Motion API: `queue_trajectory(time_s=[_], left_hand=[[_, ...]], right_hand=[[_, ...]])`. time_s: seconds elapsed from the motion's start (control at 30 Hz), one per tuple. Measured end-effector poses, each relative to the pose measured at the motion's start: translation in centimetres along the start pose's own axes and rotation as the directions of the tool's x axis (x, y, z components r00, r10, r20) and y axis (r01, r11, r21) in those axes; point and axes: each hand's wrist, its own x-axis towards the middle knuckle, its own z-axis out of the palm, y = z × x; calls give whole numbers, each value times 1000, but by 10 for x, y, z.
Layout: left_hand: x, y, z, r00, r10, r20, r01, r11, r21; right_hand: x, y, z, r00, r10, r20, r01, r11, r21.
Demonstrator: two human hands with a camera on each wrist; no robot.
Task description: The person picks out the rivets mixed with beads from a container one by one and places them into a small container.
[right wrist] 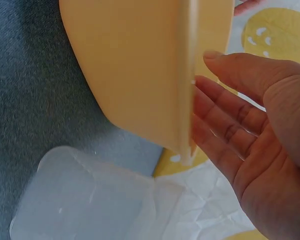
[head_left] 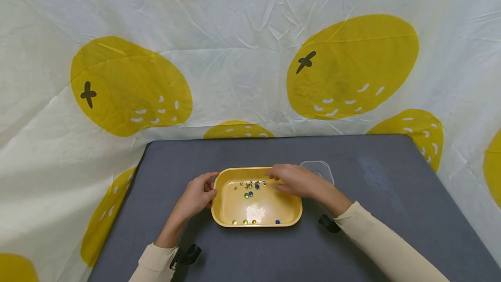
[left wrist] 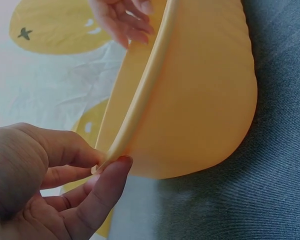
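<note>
A yellow plastic tray (head_left: 231, 207) with rounded corners sits on the table in the head view. My left hand (head_left: 194, 196) pinches its left rim between thumb and fingers, as the left wrist view also shows. Over the tray's far right part reaches my right hand (head_left: 299, 181), fingers loosely bent and the thumb apart from them, with nothing visible between. Inside lie several glass beads: blue ones (head_left: 277, 221) and yellow-green ones (head_left: 245, 222), some along the near wall. Small gold-coloured pieces (head_left: 235, 188) are scattered with other beads near the far side.
A clear plastic container (right wrist: 90, 195) stands on the table just right of the tray, partly behind my right forearm in the head view. Dark grey cloth covers the table (head_left: 250, 256). A white curtain with yellow fruit prints (head_left: 238, 77) hangs behind its far edge.
</note>
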Motion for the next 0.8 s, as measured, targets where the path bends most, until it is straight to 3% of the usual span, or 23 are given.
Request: queue_trajectory(time_s=[0.33, 0.8], left_hand=[[-3, -2, -2, 999, -46, 19, 47, 998, -43], [-3, -8, -3, 998, -44, 34, 46, 997, -60]], right_hand=[[13, 0, 16, 999, -41, 16, 41, 999, 3], [32, -1, 21, 996, -62, 61, 62, 998, 2]])
